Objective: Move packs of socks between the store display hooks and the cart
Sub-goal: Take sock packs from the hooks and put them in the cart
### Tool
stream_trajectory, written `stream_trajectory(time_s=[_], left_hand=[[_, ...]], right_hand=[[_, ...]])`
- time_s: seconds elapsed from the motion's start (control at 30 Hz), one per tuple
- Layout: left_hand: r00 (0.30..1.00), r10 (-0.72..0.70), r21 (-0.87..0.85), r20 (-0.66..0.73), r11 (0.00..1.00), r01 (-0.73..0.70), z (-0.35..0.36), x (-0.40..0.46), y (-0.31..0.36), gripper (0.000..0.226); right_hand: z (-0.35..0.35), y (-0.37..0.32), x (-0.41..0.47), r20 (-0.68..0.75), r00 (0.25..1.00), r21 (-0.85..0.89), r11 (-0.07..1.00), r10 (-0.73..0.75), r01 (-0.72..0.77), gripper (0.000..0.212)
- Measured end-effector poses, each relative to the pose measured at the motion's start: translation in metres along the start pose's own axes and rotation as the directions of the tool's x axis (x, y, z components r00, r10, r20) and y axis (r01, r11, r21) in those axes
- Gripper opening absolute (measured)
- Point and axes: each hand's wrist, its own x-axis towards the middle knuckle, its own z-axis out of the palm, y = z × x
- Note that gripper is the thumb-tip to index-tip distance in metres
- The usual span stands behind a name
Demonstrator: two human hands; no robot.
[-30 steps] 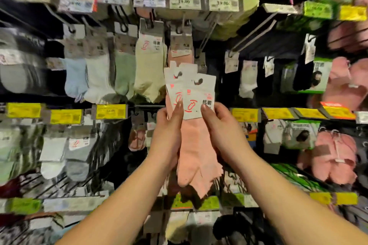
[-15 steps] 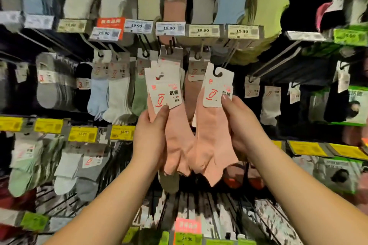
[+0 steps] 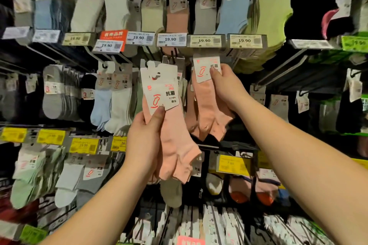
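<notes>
My left hand grips a bunch of pink sock packs by their white header cards, thumb pressed on the front card. My right hand pinches a single pink sock pack by its card, raised so the card's top sits right under a 19.90 price tag. The hook behind that tag is hidden by the tag and card. More pink socks hang just behind the right-hand pack. No cart shows in the head view.
Rows of hooks carry socks: grey, light blue and white to the left, green upper right, mint lower left. Yellow price labels line the lower rail. Bare metal hook arms jut out on the right.
Both hands rose toward the upper rail and drew apart. The right hand took one pack off the bunch and lifted it up under the 19.90 tag; the view tilted upward.
</notes>
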Motion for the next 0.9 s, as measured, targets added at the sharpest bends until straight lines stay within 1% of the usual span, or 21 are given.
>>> stream_trajectory(time_s=[0.1,0.17,0.23,0.37,0.53,0.63,0.77,0.83,0.9], left_hand=[[1.0,-0.019,-0.044,0.023,0.999,0.02,0.002,0.003,0.002,0.025],[0.999,-0.012,-0.043,0.033,0.999,0.014,0.002,0.003,0.004,0.025],[0.999,-0.006,-0.044,0.034,0.999,0.008,0.003,0.003,0.006,0.019],[0.999,-0.021,-0.071,0.05,0.997,0.025,0.004,0.002,0.009,0.018],[0.998,-0.024,-0.069,0.056,0.997,0.028,0.007,0.0,0.01,0.015],[0.998,-0.04,-0.049,0.057,0.998,0.043,0.007,0.0,0.008,0.015],[0.995,-0.068,-0.085,0.069,0.994,0.074,0.007,-0.001,0.005,0.019],[0.993,-0.085,-0.121,0.082,0.988,0.094,0.008,-0.002,0.005,0.017],[0.99,-0.101,-0.151,0.096,0.982,0.115,0.008,-0.003,0.004,0.015]], right_hand=[[0.003,0.0,0.01,-0.007,1.0,0.02,1.0,0.01,-0.01,0.039],[0.007,0.004,0.013,-0.003,0.999,0.026,0.999,0.042,-0.042,0.038],[0.012,0.012,0.016,-0.004,0.997,0.007,0.997,0.073,-0.073,0.039],[0.022,0.026,0.021,0.022,0.987,-0.043,0.986,0.159,-0.158,0.045],[0.034,0.036,0.032,0.005,0.969,-0.067,0.967,0.248,-0.247,0.051],[0.036,0.04,0.036,0.022,0.968,-0.144,0.959,0.251,-0.246,0.052],[0.029,0.045,0.036,0.051,0.96,-0.222,0.94,0.276,-0.258,0.064],[0.02,0.044,0.031,-0.004,0.965,-0.241,0.936,0.262,-0.255,0.068],[0.01,0.04,0.02,-0.092,0.981,-0.229,0.955,0.171,-0.188,0.062]])
